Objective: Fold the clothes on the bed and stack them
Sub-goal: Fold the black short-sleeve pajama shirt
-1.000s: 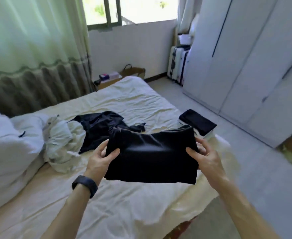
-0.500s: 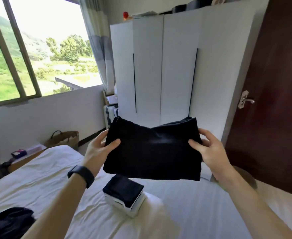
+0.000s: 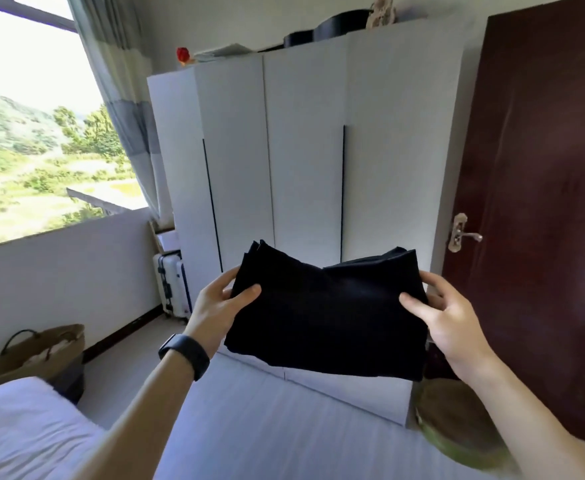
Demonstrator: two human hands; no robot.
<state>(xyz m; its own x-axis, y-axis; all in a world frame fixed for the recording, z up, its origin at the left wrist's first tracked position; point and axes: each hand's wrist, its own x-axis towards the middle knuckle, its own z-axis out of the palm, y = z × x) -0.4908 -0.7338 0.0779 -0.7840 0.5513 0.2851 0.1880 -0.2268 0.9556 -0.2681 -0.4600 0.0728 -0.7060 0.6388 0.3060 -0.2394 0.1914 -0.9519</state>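
Our left hand (image 3: 215,306) and right hand (image 3: 453,315) pinch the folded black garment (image 3: 325,317), fingers hidden behind it; the earlier six-o'clock stack is out of view.

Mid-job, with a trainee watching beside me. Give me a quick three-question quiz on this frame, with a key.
1. True or false: the folded black garment lies flat on the bed.
2. Multiple choice: what grips the garment? A) the left hand alone; B) the right hand alone; C) both hands, one at each side.
3. Fill in: the dark wristband sits on the ____ wrist.

Key:
1. False. It is held up in the air, in front of the white wardrobe.
2. C.
3. Left.
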